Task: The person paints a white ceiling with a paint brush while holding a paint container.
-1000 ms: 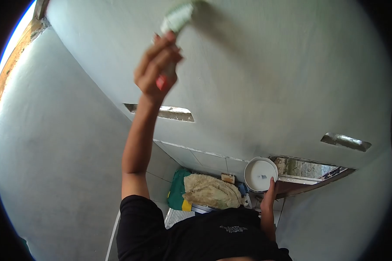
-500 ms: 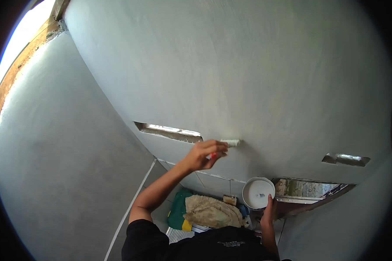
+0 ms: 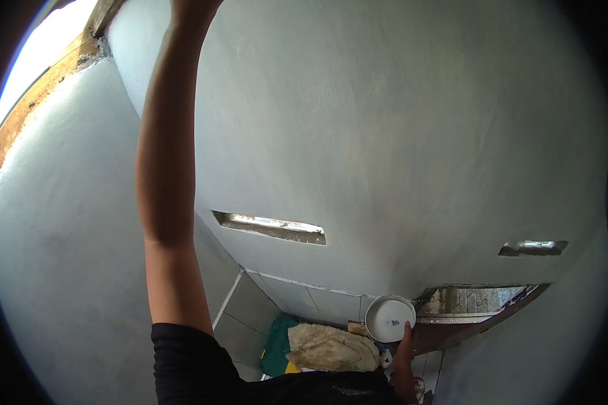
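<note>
My left arm stretches straight up the left side of the head view. Only the base of my left hand (image 3: 196, 7) shows at the top edge, near the corner between two pale grey walls. Its fingers, and whatever they may hold, are cut off by the frame. Low down to the right, my right hand (image 3: 403, 354) grips a round paint container (image 3: 369, 316), with the thumb over its rim. White paint (image 3: 385, 317) with a small dark patch lies inside. Its open top faces me.
A narrow slot (image 3: 270, 227) pierces the front wall (image 3: 358, 155), with a smaller slot (image 3: 534, 248) on the right. A dark-framed opening (image 3: 479, 300) lies beside the container. Below are a shaggy beige cloth (image 3: 331, 347) and a green bag (image 3: 275, 347).
My left hand has swung from mid-wall up past the top edge, taking a pale-headed, red-handled painting tool out of view. The container has shifted slightly left and down in view.
</note>
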Motion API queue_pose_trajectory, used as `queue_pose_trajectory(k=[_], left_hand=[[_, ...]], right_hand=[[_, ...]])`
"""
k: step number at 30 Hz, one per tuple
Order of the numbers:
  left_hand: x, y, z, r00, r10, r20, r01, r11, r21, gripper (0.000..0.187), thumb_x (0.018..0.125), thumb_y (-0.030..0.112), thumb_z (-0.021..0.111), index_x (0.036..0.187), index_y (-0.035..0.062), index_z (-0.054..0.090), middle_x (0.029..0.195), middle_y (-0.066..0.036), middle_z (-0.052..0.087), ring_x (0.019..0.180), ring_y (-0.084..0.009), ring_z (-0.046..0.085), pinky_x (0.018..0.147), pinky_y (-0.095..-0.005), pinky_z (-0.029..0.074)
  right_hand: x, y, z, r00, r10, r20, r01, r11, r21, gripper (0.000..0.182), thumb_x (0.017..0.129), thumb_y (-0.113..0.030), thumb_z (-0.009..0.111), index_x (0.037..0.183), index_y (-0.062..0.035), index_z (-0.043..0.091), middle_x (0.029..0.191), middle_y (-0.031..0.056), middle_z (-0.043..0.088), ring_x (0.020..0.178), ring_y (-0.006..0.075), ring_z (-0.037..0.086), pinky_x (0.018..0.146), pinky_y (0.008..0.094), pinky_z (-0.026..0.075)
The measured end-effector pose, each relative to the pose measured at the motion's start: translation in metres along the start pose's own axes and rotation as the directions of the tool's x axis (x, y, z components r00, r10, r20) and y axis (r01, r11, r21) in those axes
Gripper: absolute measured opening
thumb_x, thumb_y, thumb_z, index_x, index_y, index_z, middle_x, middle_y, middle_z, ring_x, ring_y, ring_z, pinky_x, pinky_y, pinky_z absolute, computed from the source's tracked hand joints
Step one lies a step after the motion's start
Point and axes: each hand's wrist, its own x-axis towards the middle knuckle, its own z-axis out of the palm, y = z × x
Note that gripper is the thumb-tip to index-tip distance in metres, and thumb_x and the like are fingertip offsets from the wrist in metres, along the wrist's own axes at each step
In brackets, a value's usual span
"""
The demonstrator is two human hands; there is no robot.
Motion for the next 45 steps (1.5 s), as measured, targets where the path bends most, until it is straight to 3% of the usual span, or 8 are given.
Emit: queue_pose_trajectory(k=[8, 12, 20, 24, 26, 35, 43, 45], left_hand=[[-0.182, 0.070, 0.027, 0.927, 0.360, 0.109, -0.366, 0.930, 0.041, 0.025, 0.073, 0.012, 0.081, 0.096, 0.0156, 0.072, 0.104, -0.005, 0.071, 0.096, -0.0214, 0.071, 0.081, -0.0335, 0.060], [-0.356, 0.163, 0.013, 0.908, 0.262, 0.327, -0.254, 0.965, -0.066, 0.025, 0.084, 0.022, 0.077, 0.106, 0.0241, 0.065, 0.119, 0.002, 0.064, 0.117, -0.0199, 0.063, 0.090, -0.0345, 0.057], [-0.542, 0.305, -0.040, 0.703, 0.134, 0.699, 0.100, 0.954, -0.284, 0.031, 0.081, 0.011, 0.072, 0.109, 0.0209, 0.065, 0.122, -0.001, 0.064, 0.116, -0.0206, 0.064, 0.073, -0.0289, 0.056], [-0.546, 0.332, -0.061, 0.544, -0.112, 0.832, 0.533, 0.811, -0.239, 0.038, 0.079, 0.007, 0.069, 0.116, 0.0128, 0.062, 0.120, -0.007, 0.064, 0.111, -0.0220, 0.064, 0.074, -0.0333, 0.056], [-0.526, 0.337, -0.074, 0.373, -0.454, 0.809, 0.816, 0.575, -0.053, 0.031, 0.077, 0.001, 0.071, 0.107, 0.0080, 0.066, 0.105, -0.009, 0.068, 0.097, -0.0243, 0.068, 0.073, -0.0334, 0.055], [-0.443, 0.319, -0.119, 0.253, -0.819, 0.515, 0.953, 0.304, 0.015, 0.005, 0.083, -0.002, 0.070, 0.088, -0.0008, 0.068, 0.076, -0.008, 0.065, 0.063, -0.0198, 0.054, 0.058, -0.0280, 0.044], [-0.435, 0.320, -0.120, 0.118, -0.818, 0.562, 0.989, 0.148, 0.008, 0.010, 0.091, 0.009, 0.067, 0.089, -0.0015, 0.068, 0.074, -0.007, 0.067, 0.058, -0.0106, 0.057, 0.055, -0.0237, 0.044], [-0.437, 0.322, -0.117, 0.041, -0.808, 0.588, 0.991, 0.109, 0.081, 0.013, 0.092, 0.012, 0.068, 0.089, -0.0005, 0.069, 0.069, -0.006, 0.066, 0.058, -0.0104, 0.059, 0.054, -0.0238, 0.045]], right_hand=[[-0.026, 0.012, -0.006, 0.997, -0.011, -0.074, 0.020, 0.992, 0.123, 0.061, 0.097, -0.037, 0.058, 0.142, 0.0010, 0.040, 0.136, 0.0152, 0.049, 0.125, 0.0266, 0.047, 0.106, 0.0370, 0.034], [-0.040, 0.001, -0.008, 0.987, 0.032, -0.157, -0.019, 0.996, 0.083, 0.060, 0.094, -0.044, 0.060, 0.142, -0.0105, 0.043, 0.136, 0.0098, 0.051, 0.125, 0.0252, 0.051, 0.102, 0.0434, 0.041], [-0.051, -0.026, 0.005, 0.981, 0.071, -0.178, -0.053, 0.993, 0.102, 0.061, 0.096, -0.039, 0.060, 0.142, -0.0040, 0.040, 0.138, 0.0116, 0.049, 0.125, 0.0229, 0.049, 0.103, 0.0391, 0.039], [-0.044, -0.017, 0.008, 0.993, 0.079, -0.082, -0.071, 0.993, 0.098, 0.062, 0.096, -0.041, 0.060, 0.143, -0.0057, 0.040, 0.137, 0.0104, 0.049, 0.127, 0.0223, 0.047, 0.104, 0.0379, 0.037], [-0.039, -0.003, 0.007, 0.999, 0.035, 0.012, -0.036, 0.994, 0.100, 0.062, 0.097, -0.042, 0.059, 0.142, -0.0038, 0.039, 0.137, 0.0108, 0.049, 0.126, 0.0215, 0.047, 0.105, 0.0367, 0.036], [-0.058, -0.007, 0.051, 0.985, 0.032, 0.170, -0.042, 0.998, 0.055, 0.051, 0.100, -0.038, 0.055, 0.132, 0.0010, 0.049, 0.126, 0.0098, 0.055, 0.119, 0.0180, 0.048, 0.104, 0.0319, 0.034], [-0.063, -0.006, 0.068, 0.939, 0.145, 0.313, -0.152, 0.988, -0.003, 0.055, 0.101, -0.035, 0.052, 0.142, 0.0007, 0.041, 0.134, 0.0091, 0.051, 0.125, 0.0165, 0.048, 0.106, 0.0301, 0.035], [-0.067, -0.004, 0.074, 0.958, 0.091, 0.271, -0.095, 0.995, 0.004, 0.044, 0.100, -0.036, 0.054, 0.126, -0.0005, 0.053, 0.117, 0.0077, 0.057, 0.110, 0.0153, 0.050, 0.098, 0.0293, 0.037]])
